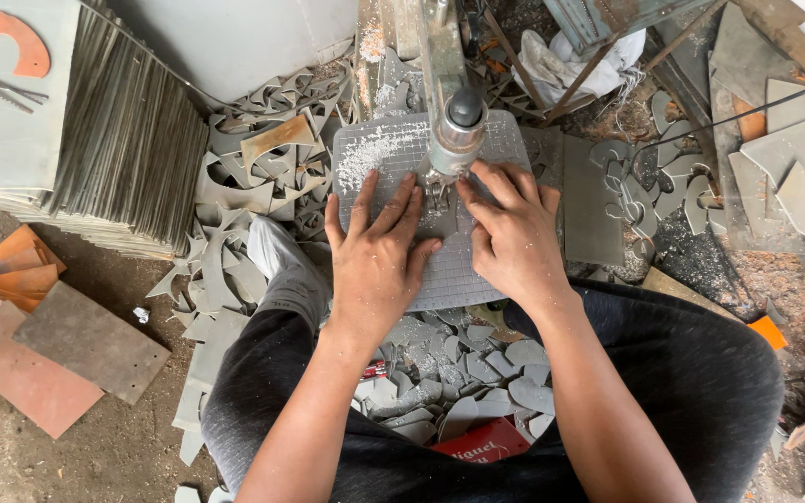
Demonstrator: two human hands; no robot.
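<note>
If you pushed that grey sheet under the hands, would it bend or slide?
The grey sheet probably stays stiff: it lies flat under the left hand and right hand. It likely slides easily, dusted with white powder. Perhaps brittle, judging by the cut scraps.

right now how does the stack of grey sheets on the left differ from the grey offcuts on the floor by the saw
The stack of grey sheets is whole, straight-edged pieces piled in neat layers; the grey offcuts are curved, irregular scraps lying loose in a jumble. The stack rises well above the ground; the offcuts spread low, beside the left hand and right hand. Both look like the same thin grey sheet material.
</note>
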